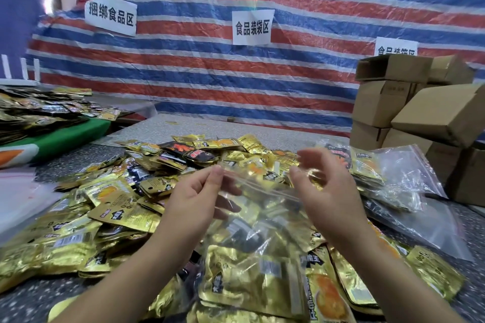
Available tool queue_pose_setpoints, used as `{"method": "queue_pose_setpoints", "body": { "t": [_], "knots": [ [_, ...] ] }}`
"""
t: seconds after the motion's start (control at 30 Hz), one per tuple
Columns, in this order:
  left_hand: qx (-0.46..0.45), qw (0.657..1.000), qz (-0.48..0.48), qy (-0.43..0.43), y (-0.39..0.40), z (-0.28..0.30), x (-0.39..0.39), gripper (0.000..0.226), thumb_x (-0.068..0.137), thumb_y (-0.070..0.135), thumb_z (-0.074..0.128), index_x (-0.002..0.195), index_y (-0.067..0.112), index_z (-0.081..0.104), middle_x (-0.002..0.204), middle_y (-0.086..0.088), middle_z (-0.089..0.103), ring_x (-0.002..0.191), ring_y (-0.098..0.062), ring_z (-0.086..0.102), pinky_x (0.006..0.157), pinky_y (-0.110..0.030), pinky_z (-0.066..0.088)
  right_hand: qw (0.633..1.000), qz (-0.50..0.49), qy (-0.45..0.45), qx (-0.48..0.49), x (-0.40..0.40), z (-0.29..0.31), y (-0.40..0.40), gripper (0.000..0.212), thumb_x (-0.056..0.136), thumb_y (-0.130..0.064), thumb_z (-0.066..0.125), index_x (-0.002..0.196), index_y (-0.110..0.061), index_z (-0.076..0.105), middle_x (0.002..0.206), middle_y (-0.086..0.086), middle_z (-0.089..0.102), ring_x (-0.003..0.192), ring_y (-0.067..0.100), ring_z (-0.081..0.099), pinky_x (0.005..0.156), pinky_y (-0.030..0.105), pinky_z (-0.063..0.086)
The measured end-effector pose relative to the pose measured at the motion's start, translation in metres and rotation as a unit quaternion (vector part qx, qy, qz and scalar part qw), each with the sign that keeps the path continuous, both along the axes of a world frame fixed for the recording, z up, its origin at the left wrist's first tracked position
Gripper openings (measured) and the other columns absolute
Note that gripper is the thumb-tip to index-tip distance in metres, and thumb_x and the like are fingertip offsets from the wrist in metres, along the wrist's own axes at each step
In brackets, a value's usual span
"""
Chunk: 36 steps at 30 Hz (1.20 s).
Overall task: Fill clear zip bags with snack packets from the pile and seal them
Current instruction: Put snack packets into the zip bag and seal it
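Note:
A clear zip bag [252, 252] holding gold snack packets hangs in front of me over the pile of gold and black snack packets [110, 207]. My left hand [199, 194] pinches the left end of the bag's zip strip between thumb and fingers. My right hand [320, 189] is at the right end of the strip with its fingers spread and motion-blurred; whether it grips the strip is not visible. The strip runs slanted between both hands.
Filled and empty clear zip bags [404, 181] lie at the right. Stacked cardboard boxes [420, 118] stand at the back right. A second heap of packets [39, 110] rests on a green surface at the left. A striped tarp [236, 73] with paper signs hangs behind.

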<state>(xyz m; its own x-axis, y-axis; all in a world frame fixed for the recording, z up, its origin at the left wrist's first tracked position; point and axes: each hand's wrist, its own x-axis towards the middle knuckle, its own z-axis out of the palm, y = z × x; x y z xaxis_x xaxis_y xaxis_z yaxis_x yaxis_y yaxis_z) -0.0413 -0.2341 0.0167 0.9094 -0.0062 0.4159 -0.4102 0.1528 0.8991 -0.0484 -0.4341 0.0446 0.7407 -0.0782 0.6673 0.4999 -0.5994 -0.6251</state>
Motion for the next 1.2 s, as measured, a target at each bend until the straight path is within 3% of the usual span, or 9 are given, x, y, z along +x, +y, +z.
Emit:
{"method": "queue_pose_setpoints", "body": {
  "t": [0.07,0.13,0.23,0.33,0.47,0.57,0.77,1.0,1.2],
  "knots": [
    [-0.001,1.0,-0.008,-0.006,-0.001,0.002,-0.001,0.036,0.096,0.033,0.045,0.082,0.018,0.074,0.078,-0.009,0.073,0.058,-0.018,0.067,0.049,-0.023,0.053,0.99,0.019,-0.01,-0.14,0.004,0.019,0.013,0.027,0.094,-0.039,0.058,0.12,-0.029,0.059,0.106,-0.021,0.058,0.099,-0.008,0.054,0.083,0.01,0.041],
    [0.007,1.0,-0.011,-0.01,-0.002,0.002,-0.001,0.037,0.099,0.032,0.042,0.082,0.02,0.073,0.08,-0.009,0.072,0.06,-0.02,0.067,0.05,-0.023,0.052,0.968,0.033,0.051,-0.242,0.009,0.036,0.03,0.028,0.097,-0.045,0.055,0.118,-0.027,0.061,0.103,-0.015,0.061,0.095,0.001,0.057,0.08,0.019,0.046],
    [0.006,1.0,-0.003,-0.013,-0.003,0.002,-0.002,0.037,0.1,0.033,0.041,0.08,0.023,0.072,0.076,-0.008,0.071,0.056,-0.019,0.064,0.046,-0.022,0.049,0.934,0.077,0.165,-0.307,0.014,0.046,0.047,0.03,0.101,-0.046,0.046,0.087,-0.024,0.061,0.082,-0.005,0.064,0.073,0.013,0.06,0.062,0.035,0.048],
    [0.043,0.996,0.068,-0.043,-0.002,-0.003,0.0,0.036,0.1,0.036,0.04,0.079,0.03,0.068,0.057,-0.007,0.059,0.043,-0.012,0.051,0.039,-0.019,0.038,0.933,0.118,0.161,-0.3,0.018,0.041,0.053,0.037,0.103,-0.037,0.048,0.072,-0.017,0.055,0.068,0.002,0.058,0.06,0.017,0.049,0.057,0.036,0.041],
    [0.103,0.979,0.141,-0.108,0.001,-0.007,0.004,0.032,0.098,0.042,0.039,0.08,0.028,0.062,0.049,0.013,0.049,0.041,0.001,0.04,0.041,-0.011,0.029,0.938,0.158,0.15,-0.269,0.023,0.039,0.053,0.029,0.101,-0.028,0.054,0.073,-0.02,0.057,0.066,-0.005,0.051,0.058,0.009,0.041,0.057,0.031,0.034],
    [0.093,0.98,0.131,-0.114,0.005,-0.007,0.003,0.029,0.098,0.042,0.042,0.082,0.026,0.06,0.051,0.009,0.049,0.041,-0.001,0.038,0.039,-0.015,0.028,0.935,0.202,0.181,-0.227,0.025,0.041,0.049,0.024,0.1,-0.026,0.056,0.076,-0.023,0.06,0.065,-0.008,0.051,0.058,0.007,0.042,0.057,0.028,0.037],
    [0.089,0.978,0.135,-0.13,0.006,-0.005,0.003,0.026,0.092,0.049,0.043,0.082,0.031,0.059,0.048,0.003,0.046,0.041,-0.008,0.036,0.038,-0.022,0.027,0.909,0.208,0.239,-0.272,0.024,0.043,0.034,0.037,0.104,-0.037,0.044,0.073,-0.022,0.058,0.061,-0.005,0.051,0.053,0.009,0.048,0.057,0.031,0.044],
    [0.108,0.969,0.168,-0.143,0.009,0.001,0.005,0.029,0.094,0.046,0.041,0.078,0.028,0.056,0.051,-0.002,0.053,0.038,-0.005,0.041,0.038,-0.017,0.03,0.922,0.174,0.164,-0.303,0.02,0.051,0.031,0.034,0.102,-0.029,0.049,0.076,-0.008,0.056,0.064,-0.003,0.046,0.056,0.009,0.039,0.057,0.034,0.034],
    [0.083,0.976,0.143,-0.141,0.006,-0.001,0.002,0.032,0.095,0.044,0.043,0.08,0.02,0.058,0.048,0.005,0.049,0.039,-0.005,0.039,0.038,-0.019,0.029,0.919,0.166,0.175,-0.311,0.016,0.054,0.034,0.028,0.1,-0.033,0.053,0.076,-0.019,0.057,0.068,-0.005,0.052,0.058,0.006,0.043,0.059,0.032,0.039]
  ]
}}
